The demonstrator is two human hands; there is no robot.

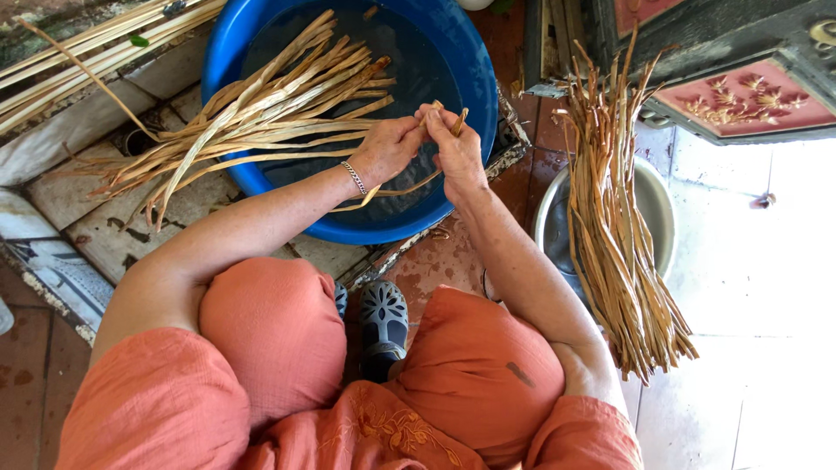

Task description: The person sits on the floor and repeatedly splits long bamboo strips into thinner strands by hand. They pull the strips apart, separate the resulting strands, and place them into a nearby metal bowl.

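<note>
A dried reed strip (440, 117) is pinched over the blue basin (475, 61).
Left hand (389, 146) and right hand (459, 150) are clamped on it; the brittle strip could be snapped by uneven pulling.

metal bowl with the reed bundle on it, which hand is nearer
Right. The right hand works over the blue basin's near edge, just left of the metal bowl. The left hand sits beyond it, farther over the basin.
</note>
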